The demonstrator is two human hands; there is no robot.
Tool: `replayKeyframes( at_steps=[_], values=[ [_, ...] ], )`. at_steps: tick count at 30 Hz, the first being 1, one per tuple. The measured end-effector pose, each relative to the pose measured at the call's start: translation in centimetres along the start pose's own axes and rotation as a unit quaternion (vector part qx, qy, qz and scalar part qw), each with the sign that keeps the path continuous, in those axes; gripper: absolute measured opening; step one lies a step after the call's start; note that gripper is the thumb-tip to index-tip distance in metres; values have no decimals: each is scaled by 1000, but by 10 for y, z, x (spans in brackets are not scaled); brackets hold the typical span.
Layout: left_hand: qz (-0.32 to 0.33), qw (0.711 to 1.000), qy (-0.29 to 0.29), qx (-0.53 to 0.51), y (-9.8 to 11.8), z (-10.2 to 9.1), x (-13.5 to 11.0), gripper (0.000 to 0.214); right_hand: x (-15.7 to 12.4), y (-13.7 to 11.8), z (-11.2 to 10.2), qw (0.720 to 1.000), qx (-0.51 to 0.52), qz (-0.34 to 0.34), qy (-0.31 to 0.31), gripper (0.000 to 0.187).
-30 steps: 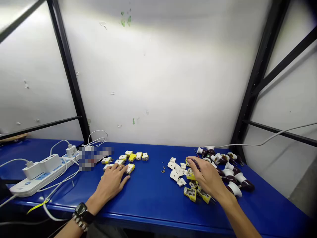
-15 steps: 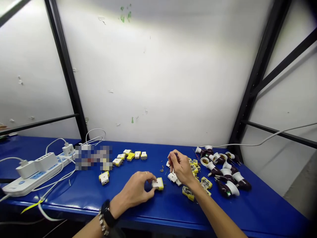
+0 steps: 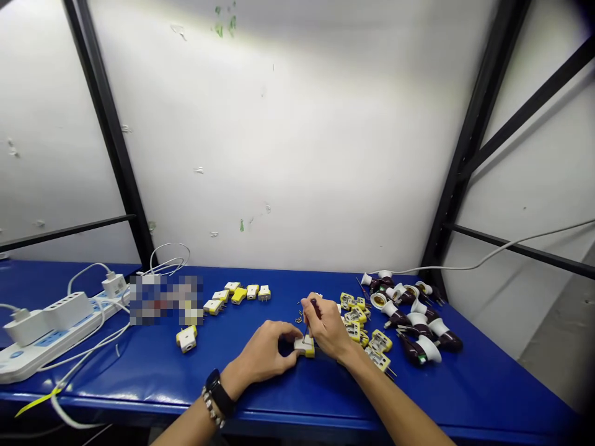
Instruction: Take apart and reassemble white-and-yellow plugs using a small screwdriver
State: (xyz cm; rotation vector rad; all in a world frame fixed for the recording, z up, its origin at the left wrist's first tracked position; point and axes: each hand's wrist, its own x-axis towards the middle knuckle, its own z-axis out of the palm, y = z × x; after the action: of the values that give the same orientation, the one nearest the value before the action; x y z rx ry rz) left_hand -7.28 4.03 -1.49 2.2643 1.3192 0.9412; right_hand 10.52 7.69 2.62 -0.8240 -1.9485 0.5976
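Between thumb and fingers my left hand [image 3: 267, 353] grips a white and yellow plug [image 3: 304, 347] resting on the blue table. My right hand [image 3: 328, 325] is closed round a dark-handled screwdriver [image 3: 315, 306]. Its thin shaft points down, with the tip at the plug's white top face. A few small screws [image 3: 299, 320] lie just behind the plug. To the right of my right hand are several open yellow plug halves [image 3: 356, 314] with metal parts showing inside.
Several white and yellow plugs [image 3: 214, 306] stand left of centre, one [image 3: 187, 339] nearer me. Dark lamp holders with white rims [image 3: 418, 322] are heaped on the right. A white power strip [image 3: 28, 356] with cables lies at the left. Black frame posts [image 3: 458, 179] rise at the back.
My right hand has moved left and down, bringing the screwdriver onto the plug. My left hand still holds the plug, now slightly further right. The camera view has shifted a little.
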Motion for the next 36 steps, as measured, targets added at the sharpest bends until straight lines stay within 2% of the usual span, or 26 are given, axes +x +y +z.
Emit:
replayKeyframes(
  at_steps=[4, 7, 11, 15, 18, 21, 25, 27, 31, 33, 36],
  values=[
    [18, 999, 26, 10, 1, 2, 1, 26, 1, 0, 2, 1000, -6, -4, -24, 42],
    [41, 997, 34, -60, 7, 4, 7, 21, 2, 0, 3, 999, 0, -6, -36, 41],
    [33, 990, 11, -134, 13, 7, 14, 25, 3, 1, 2, 999, 16, -2, -43, 38],
    [14, 992, 7, -126, 11, 9, 16, 23, 2, 1, 0, 995, 81, 43, 41, 29],
    [13, 990, 5, -141, 9, 9, 15, 22, 2, 0, -1, 992, 87, 37, 86, 31],
    [13, 990, 10, -142, 9, 9, 15, 20, 3, 0, -3, 993, 96, 26, 58, 32],
    [4, 991, 24, -129, 8, 10, 15, 16, 6, 1, -7, 981, 183, 43, -44, 39],
    [1, 992, 32, -120, 6, 11, 16, 17, 6, 2, -7, 978, 199, 48, -39, 38],
    [-10, 991, 42, -124, 5, 13, 16, 18, 5, 3, -2, 985, 157, 55, 39, 32],
    [-3, 989, 37, -140, 6, 12, 15, 16, 4, 2, 0, 987, 149, 50, 28, 33],
    [18, 987, 38, -153, 7, 12, 14, 19, 4, 0, 0, 983, 173, 41, -36, 38]
  ],
)
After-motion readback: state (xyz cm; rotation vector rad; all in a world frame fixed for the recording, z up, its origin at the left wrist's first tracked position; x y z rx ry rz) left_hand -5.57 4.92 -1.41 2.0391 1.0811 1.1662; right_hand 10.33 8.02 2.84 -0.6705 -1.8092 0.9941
